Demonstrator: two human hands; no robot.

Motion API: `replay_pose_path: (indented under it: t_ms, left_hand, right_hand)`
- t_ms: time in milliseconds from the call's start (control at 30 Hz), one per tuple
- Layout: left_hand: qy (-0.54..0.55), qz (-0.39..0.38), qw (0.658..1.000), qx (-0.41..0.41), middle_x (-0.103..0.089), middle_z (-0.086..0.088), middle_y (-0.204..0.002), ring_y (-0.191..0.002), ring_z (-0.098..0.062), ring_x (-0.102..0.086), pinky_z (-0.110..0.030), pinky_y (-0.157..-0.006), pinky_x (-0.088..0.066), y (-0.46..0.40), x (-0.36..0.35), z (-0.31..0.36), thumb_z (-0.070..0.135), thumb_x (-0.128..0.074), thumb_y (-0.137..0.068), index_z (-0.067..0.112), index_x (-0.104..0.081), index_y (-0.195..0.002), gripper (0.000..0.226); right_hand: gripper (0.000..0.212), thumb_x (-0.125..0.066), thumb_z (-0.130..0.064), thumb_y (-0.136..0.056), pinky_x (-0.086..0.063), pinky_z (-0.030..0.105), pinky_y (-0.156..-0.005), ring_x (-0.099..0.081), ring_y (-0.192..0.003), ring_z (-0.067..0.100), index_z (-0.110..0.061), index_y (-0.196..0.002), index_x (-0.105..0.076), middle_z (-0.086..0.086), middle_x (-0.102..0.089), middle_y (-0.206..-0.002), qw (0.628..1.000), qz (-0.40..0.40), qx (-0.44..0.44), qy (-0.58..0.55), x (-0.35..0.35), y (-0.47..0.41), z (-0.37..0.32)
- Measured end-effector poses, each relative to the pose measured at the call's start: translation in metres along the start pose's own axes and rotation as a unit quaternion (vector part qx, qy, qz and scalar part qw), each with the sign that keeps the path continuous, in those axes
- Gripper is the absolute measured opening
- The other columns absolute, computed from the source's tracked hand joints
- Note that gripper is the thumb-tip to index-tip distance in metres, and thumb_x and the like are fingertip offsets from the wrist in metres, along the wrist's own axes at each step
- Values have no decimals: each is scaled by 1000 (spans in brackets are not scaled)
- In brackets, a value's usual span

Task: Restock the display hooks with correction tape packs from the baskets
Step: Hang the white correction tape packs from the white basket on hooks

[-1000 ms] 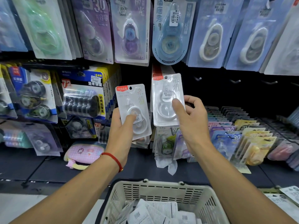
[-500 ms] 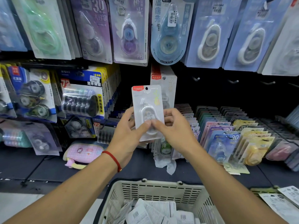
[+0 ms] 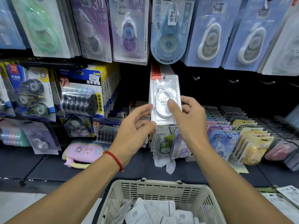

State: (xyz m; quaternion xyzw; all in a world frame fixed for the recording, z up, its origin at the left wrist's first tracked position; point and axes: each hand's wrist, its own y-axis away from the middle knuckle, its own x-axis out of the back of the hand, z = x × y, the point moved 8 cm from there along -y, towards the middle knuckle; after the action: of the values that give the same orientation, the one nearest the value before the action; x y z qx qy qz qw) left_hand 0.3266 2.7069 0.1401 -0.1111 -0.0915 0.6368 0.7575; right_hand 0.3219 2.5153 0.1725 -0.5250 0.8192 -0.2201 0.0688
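Since half a second ago the white pack (image 3: 165, 99) is sitting higher, up against the stack on the hook (image 3: 163, 77), where before both hands were holding it lower, in front of the shelf. Now the right hand (image 3: 189, 120) is pinching the pack's right edge, thumb lying across the clear blister and fingers curled behind the card. Just left of the pack, the left hand (image 3: 135, 126) is coming away released, fingers loosely spread with the fingertips close to the pack's lower left edge; whether they are touching it I cannot tell. A red string bracelet (image 3: 115, 160) is circling the left wrist. Below the pack, nearest the camera, the basket (image 3: 160, 189) is holding more packs lying barcode side up. Left of the pack, blue and yellow multipacks (image 3: 80, 94) are hanging in a thick row. Right of the pack, bare hooks (image 3: 233, 81) are sticking out of the dark panel, and lower down pastel packs (image 3: 229, 139) are standing in rows on the shelf
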Motion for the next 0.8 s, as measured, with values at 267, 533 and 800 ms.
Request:
replay_pose_path:
  t_ms: [267, 533, 800]
  left_hand:
    - [-135, -52, 988, 53, -46, 14, -157, -146, -1, -41, -23, -107, -46, -20, -4, -39, 13, -65, -94, 36, -41, -157, 72]
    - [-317, -119, 939, 58, -54, 3, -146, -133, -14, -55, -39, -107, -52, 5, -1, -54, 11, -62, -97, 30, -52, -147, 54]
    - [-507, -182, 840, 65, -57, -8, -143, -134, -27, -52, -34, -112, -39, 93, 21, -81, 11, -64, -95, 17, -58, -142, 48]
  right_hand:
    - [55, -62, -21, -102, -45, 44, -107, -41, -142, 29, -21, -154, -46, 8, -36, -163, 885, -85, 234, 394, -29, 14, 0]
    - [65, -57, -24, -103, -42, 48, -113, -22, -156, 27, -27, -163, -33, -6, 7, -176, 823, -244, 218, 465, -34, 10, 31]
    - [45, -51, -20, -107, -38, 43, -115, -39, -149, 26, -19, -152, -51, 6, -41, -162, 783, -351, 47, 511, 37, 71, 89]
